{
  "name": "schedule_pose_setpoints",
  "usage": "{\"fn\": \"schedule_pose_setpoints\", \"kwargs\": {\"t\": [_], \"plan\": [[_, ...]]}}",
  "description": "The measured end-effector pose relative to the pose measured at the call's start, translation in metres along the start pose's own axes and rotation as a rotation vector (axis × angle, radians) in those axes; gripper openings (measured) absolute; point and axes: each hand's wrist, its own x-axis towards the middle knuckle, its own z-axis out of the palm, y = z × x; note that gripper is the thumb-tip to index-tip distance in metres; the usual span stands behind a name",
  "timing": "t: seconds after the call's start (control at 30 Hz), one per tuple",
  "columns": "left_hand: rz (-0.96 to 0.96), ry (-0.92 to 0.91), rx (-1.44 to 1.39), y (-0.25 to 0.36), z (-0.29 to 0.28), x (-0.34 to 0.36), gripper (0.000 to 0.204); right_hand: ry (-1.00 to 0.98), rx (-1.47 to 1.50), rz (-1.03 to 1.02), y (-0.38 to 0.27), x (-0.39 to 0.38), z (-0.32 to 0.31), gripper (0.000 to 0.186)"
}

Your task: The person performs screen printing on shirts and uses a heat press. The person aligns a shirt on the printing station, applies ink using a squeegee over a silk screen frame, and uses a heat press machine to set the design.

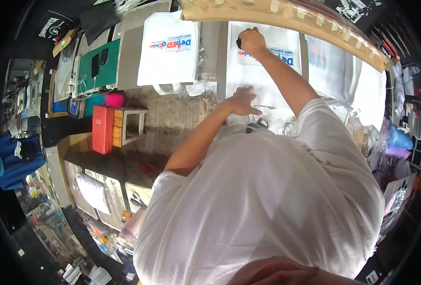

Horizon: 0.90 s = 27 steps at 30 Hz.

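A white bag (263,85) with blue and red print lies flat on a grey board in front of me. My right hand (252,41) is closed near the bag's far end, above the print. A small black object (239,43) shows at the left side of that fist; its kind is hidden. At the bag's near edge, my left hand (243,101) rests with its fingers spread and holds nothing. Another printed white bag (168,66) lies to the left, its handle (168,89) hanging over the board's near edge.
A long brown taped cardboard roll or beam (286,14) spans the far side. More white bags (369,95) lie at right. On the left are a green mat (99,66) with a phone (95,65), and a wooden stool (125,126) beside a red box (102,129).
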Motion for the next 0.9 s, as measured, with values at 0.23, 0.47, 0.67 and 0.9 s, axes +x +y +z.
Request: {"fn": "schedule_pose_setpoints", "kwargs": {"t": [0.23,0.47,0.67,0.9], "plan": [[0.009,0.008,0.0,-0.012,0.003,0.004,0.095,0.078,0.16,0.121,-0.008,-0.05,0.005,0.022],[-0.011,0.011,0.038,-0.003,0.006,-0.001,0.097,0.302,-0.083,0.386,0.112,-0.104,-0.001,0.028],[0.001,-0.041,0.092,0.0,0.0,0.005,0.092,0.35,0.005,0.11,-0.017,-0.094,0.045,0.022],[-0.006,-0.048,-0.047,-0.001,-0.012,-0.011,0.098,0.133,0.032,0.273,0.129,-0.126,0.005,0.018]]}}
